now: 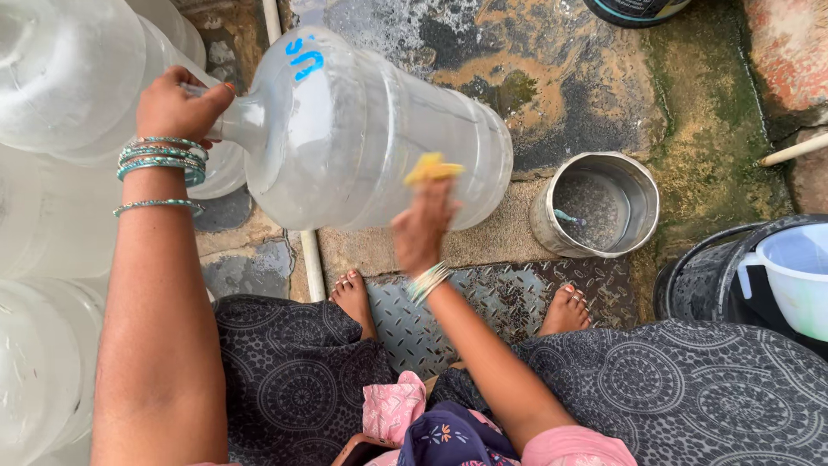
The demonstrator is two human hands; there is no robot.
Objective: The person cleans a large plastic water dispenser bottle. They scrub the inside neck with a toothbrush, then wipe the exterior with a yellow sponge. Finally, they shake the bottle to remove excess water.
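Note:
A large clear plastic water jug (362, 129) with blue marks near its shoulder is held on its side above the wet ground. My left hand (177, 108), with several bangles on the wrist, grips its neck at the left. Against the jug's lower side my right hand (423, 226) presses a yellow sponge (431, 168); the hand is blurred by motion. My bare feet rest on a patterned metal plate (509, 298) below the jug.
Several more clear jugs (60, 78) crowd the left side. A steel pot (597, 204) stands to the right of the jug. A black bucket (703, 276) with a white plastic jug (798, 272) in it sits at the right edge. A thin pipe (309, 259) runs across the ground.

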